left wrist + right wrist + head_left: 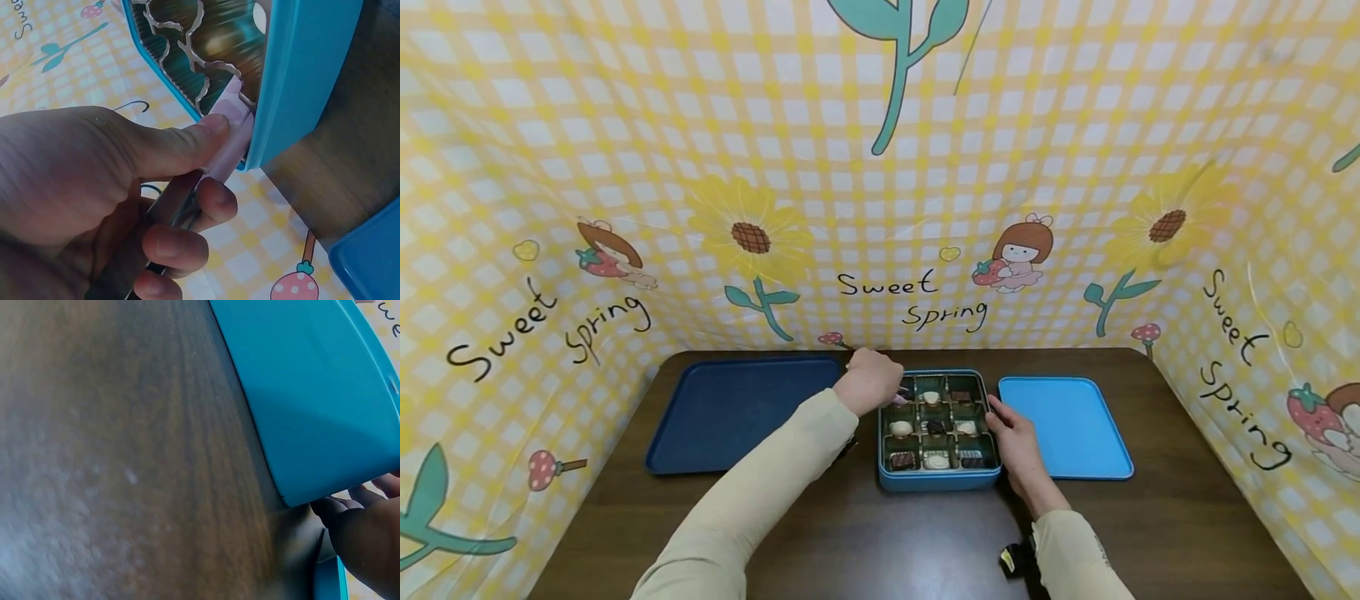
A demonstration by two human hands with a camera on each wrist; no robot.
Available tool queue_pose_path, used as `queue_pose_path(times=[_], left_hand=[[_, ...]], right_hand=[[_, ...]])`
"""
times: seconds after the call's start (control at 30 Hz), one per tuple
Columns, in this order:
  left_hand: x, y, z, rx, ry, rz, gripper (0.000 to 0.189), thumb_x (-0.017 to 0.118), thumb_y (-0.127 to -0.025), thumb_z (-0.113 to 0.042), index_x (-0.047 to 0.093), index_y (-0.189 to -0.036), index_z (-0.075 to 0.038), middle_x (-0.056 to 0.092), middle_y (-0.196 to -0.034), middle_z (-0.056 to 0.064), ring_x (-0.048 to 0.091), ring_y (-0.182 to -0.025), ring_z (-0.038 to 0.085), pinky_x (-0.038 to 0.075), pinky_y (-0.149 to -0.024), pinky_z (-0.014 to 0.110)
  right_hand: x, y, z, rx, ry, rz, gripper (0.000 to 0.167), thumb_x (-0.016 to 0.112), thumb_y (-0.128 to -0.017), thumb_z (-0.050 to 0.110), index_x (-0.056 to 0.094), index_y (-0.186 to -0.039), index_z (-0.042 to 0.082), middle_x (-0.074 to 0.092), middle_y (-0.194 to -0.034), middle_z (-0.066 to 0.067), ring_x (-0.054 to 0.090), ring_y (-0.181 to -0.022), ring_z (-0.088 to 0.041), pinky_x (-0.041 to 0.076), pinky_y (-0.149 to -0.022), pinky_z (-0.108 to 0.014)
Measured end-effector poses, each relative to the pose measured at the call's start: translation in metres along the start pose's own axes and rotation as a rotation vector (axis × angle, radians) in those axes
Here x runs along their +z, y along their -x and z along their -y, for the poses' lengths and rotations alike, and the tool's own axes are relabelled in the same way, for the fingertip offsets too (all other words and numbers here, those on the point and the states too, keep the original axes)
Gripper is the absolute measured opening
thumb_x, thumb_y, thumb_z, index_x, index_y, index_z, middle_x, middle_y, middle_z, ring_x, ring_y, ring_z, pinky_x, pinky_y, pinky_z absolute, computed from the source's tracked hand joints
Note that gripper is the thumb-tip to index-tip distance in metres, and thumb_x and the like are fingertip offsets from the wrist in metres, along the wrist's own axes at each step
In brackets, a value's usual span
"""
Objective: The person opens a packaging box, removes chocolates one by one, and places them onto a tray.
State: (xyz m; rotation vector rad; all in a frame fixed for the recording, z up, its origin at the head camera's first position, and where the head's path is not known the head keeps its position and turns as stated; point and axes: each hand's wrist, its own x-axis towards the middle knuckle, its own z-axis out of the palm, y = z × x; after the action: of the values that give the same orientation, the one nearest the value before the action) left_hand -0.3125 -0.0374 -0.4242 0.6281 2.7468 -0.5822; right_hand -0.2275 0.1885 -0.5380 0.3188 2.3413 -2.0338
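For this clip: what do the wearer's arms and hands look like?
The left sleeve and right sleeve are long and pale cream. The left hand and right hand wear no gloves. A black item with a yellowish mark shows beside the right sleeve.

Head view bright, even, wide-angle stretch at edges. Soft glare on the counter (925, 542), nearer me than my right hand (1019, 443). Wrist views dimmer, softer: my left hand (119, 165) underlit, dark shadow beside my right.
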Motion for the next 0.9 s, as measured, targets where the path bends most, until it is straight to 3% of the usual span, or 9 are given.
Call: queue_pose_path(times=[0.07,0.17,0.23,0.33,0.6,0.9], left_hand=[[0.001,0.001,0.002,0.001,0.001,0.012,0.012,0.069,-0.095,-0.022,0.076,-0.104,-0.018,0.07,-0.078,0.002,0.06,-0.069,0.015,0.054,-0.068,0.036],[0.002,0.002,0.006,-0.001,0.007,0.006,0.008,0.069,-0.094,-0.02,0.074,-0.1,-0.018,0.065,-0.073,0.001,0.047,-0.061,0.015,0.039,-0.054,0.033],[0.001,0.004,0.009,-0.004,0.012,0.0,0.007,0.068,-0.095,-0.019,0.073,-0.1,-0.018,0.06,-0.069,0.0,0.041,-0.059,0.016,0.03,-0.05,0.033],[-0.002,0.013,0.013,-0.006,0.027,-0.024,0.007,0.067,-0.096,-0.019,0.072,-0.1,-0.018,0.056,-0.067,0.001,0.041,-0.057,0.016,0.027,-0.047,0.033],[-0.011,0.031,0.026,-0.011,0.136,-0.109,0.012,0.062,-0.1,-0.024,0.07,-0.093,-0.017,0.062,-0.075,0.002,0.05,-0.063,0.019,0.034,-0.048,0.033],[-0.016,0.048,0.043,-0.047,0.202,-0.24,0.018,0.059,-0.102,-0.034,0.071,-0.104,-0.021,0.067,-0.083,0.0,0.057,-0.068,0.018,0.046,-0.061,0.04]], right_hand=[[0.0,0.001,-0.001,-0.003,0.004,0.002,0.049,0.048,-0.108,0.015,0.038,-0.156,0.006,0.032,-0.161,-0.02,0.027,-0.149,-0.038,0.027,-0.117,-0.055],[0.001,0.001,-0.003,-0.004,0.005,0.003,0.049,0.047,-0.109,0.015,0.038,-0.156,0.006,0.031,-0.161,-0.02,0.026,-0.149,-0.038,0.026,-0.117,-0.055],[0.001,0.001,-0.002,-0.003,0.002,-0.001,0.049,0.047,-0.109,0.015,0.038,-0.156,0.006,0.031,-0.161,-0.02,0.026,-0.149,-0.038,0.025,-0.118,-0.055],[0.001,0.001,-0.001,-0.001,0.002,0.003,0.049,0.046,-0.109,0.015,0.037,-0.156,0.006,0.03,-0.162,-0.019,0.025,-0.15,-0.038,0.025,-0.118,-0.055],[0.0,0.003,0.002,0.012,-0.003,-0.002,0.049,0.046,-0.109,0.015,0.037,-0.156,0.006,0.03,-0.162,-0.019,0.025,-0.149,-0.038,0.025,-0.118,-0.055],[0.002,0.002,0.004,0.011,0.0,0.001,0.049,0.046,-0.109,0.014,0.037,-0.156,0.006,0.031,-0.162,-0.02,0.026,-0.149,-0.037,0.026,-0.118,-0.055]])
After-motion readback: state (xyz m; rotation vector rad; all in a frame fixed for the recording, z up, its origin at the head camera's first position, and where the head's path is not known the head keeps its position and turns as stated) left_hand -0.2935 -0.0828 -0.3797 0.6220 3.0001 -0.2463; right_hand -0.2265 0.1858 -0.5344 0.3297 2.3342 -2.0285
